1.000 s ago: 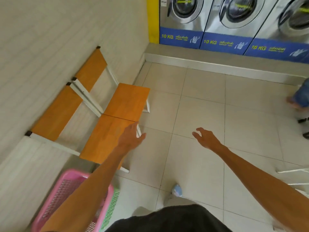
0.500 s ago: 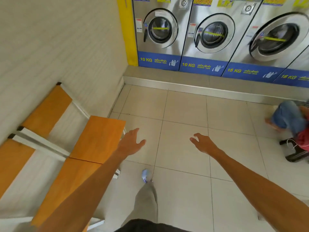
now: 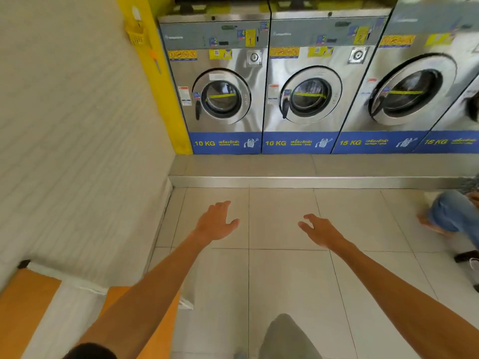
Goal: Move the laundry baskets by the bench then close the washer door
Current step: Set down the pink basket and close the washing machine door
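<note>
My left hand [image 3: 216, 224] and my right hand [image 3: 320, 230] are stretched out over the tiled floor, fingers apart, holding nothing. Ahead stands a row of steel front-load washers on a raised step. The left 10 KG washer door [image 3: 221, 97] and the second 10 KG door [image 3: 309, 95] look flush with their fronts. The 15 KG washer door [image 3: 412, 90] appears tilted, and I cannot tell if it is latched. The orange bench [image 3: 23, 304] shows at the lower left against the wall. No laundry basket is in view.
A raised metal-edged step [image 3: 298, 181] runs along the foot of the washers. Another person's leg in jeans [image 3: 451, 213] is at the right edge, with dark footwear nearby. A white wall [image 3: 77, 151] bounds the left, with a yellow pillar [image 3: 160, 81] at the corner.
The view has lifted and moved toward the washers. The pink basket and most of the bench have dropped out of sight. Both hands stay open and empty in front of me.
</note>
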Demonstrator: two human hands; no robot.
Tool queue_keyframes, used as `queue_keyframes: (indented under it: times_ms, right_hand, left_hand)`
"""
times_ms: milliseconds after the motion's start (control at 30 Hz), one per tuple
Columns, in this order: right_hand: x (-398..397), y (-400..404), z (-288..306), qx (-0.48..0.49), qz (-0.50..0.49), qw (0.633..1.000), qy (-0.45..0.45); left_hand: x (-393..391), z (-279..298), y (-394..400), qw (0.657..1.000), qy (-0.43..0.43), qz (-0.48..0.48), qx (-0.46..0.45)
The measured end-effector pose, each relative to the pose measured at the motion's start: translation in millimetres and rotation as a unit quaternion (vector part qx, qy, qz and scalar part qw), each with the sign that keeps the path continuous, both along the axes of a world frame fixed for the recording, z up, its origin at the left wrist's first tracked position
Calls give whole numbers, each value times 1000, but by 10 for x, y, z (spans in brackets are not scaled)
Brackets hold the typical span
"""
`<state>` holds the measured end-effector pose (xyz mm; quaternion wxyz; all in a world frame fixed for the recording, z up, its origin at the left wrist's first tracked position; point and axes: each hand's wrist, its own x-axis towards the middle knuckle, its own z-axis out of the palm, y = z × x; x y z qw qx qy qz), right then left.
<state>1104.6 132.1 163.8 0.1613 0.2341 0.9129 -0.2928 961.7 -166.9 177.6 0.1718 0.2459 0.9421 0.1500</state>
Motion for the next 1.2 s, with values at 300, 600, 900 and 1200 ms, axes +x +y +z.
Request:
queue_keyframes:
  times_ms: [300,600,900,1200]
  right_hand:
    - [-1772,1236,-72,-2,-23,1000,-1]
    - [-3944,2645,136,44,2,999,-16]
    - [-5778,3171,13,47,21,998,-47]
    - [-7412,3623,-237,8,-52,997,-65]
  left_hand:
    - [-1884,-113,1375,999,22,-26,-3]
    - [-3835,49,2558,999,38,6,12]
    - [-5593,-36,3206,998,52,-32,11]
    - [-7556,11,3819,984,83,-159,18]
